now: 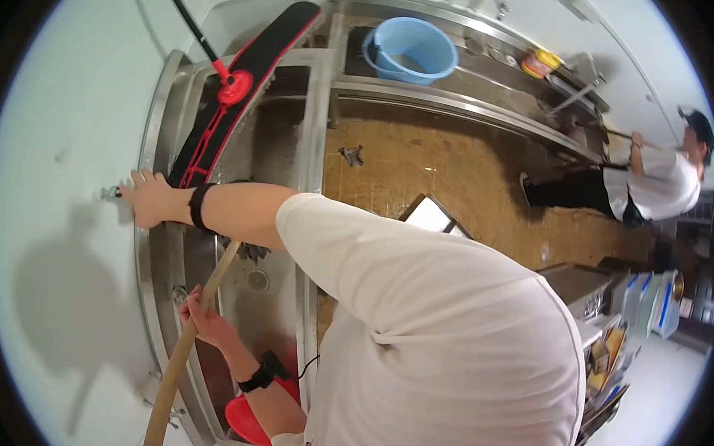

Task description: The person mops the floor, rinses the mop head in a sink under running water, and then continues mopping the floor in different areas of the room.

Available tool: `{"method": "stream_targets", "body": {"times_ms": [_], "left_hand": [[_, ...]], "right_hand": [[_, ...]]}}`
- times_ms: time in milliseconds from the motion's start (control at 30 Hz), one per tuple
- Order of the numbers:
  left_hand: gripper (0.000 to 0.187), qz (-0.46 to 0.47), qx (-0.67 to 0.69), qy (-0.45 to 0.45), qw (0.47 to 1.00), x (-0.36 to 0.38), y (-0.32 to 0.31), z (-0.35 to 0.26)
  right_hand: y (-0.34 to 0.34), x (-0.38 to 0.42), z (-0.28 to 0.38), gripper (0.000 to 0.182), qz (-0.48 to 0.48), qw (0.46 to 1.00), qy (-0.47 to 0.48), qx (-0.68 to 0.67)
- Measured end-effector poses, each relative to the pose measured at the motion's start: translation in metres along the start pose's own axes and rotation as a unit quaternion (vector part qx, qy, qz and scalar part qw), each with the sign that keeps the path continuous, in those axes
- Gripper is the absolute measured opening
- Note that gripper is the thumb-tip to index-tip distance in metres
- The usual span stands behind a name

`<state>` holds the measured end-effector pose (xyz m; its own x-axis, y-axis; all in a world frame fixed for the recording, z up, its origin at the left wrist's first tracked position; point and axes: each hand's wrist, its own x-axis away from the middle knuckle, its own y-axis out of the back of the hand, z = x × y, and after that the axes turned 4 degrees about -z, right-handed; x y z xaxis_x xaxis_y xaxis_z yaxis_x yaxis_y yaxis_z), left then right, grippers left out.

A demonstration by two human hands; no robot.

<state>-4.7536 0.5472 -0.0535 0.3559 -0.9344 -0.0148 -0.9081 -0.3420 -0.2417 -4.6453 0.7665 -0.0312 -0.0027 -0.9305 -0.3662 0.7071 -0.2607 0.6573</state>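
1. So it's a wet-looking room with white walls, a brown floor (440, 143) mid-frame and a metal sink (316, 141) running down the left side.
2. Right grip (147, 203) is at far left, reaching over the sink to a small wall tap (106, 194). Fingers are fanned out right at it, but honestly can't tell if they're pinching or just resting there.
3. Left grip (203, 321), lower left, is wrapped around a wooden pole (173, 378). The pole slants from the bottom edge up to under the right forearm, and some dark bit sits by its upper end, too hidden to name.
4. A long black-and-red mop (281, 40) lies slanted over the sink, upper left. Red bowl (243, 419) is at the bottom, half behind the left forearm.
5. Blue bucket (438, 55) is top centre, yellow tub (540, 64) upper right, plus another person (657, 188) at the right edge holding a stick.
6. My read: the step in hand is working the tap. The move calls for a sure hold there and a steady pole.
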Motion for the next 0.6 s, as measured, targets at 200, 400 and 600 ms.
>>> {"method": "stream_targets", "body": {"times_ms": [200,400,600], "left_hand": [[0.008,0.096,-0.123,-0.037,0.987,-0.021,-0.008,0.051],[0.010,0.256,-0.133,0.041,0.957,-0.048,-0.022,0.090],[0.029,0.257,-0.125,-0.036,0.958,-0.080,-0.111,0.063]], "right_hand": [[0.114,0.138,-0.097,0.059,0.017,0.982,0.018,-0.187],[0.252,0.429,-0.243,0.037,-0.111,0.870,-0.475,-0.078],[0.337,0.595,-0.182,0.024,-0.380,0.658,-0.621,-0.192]]}}
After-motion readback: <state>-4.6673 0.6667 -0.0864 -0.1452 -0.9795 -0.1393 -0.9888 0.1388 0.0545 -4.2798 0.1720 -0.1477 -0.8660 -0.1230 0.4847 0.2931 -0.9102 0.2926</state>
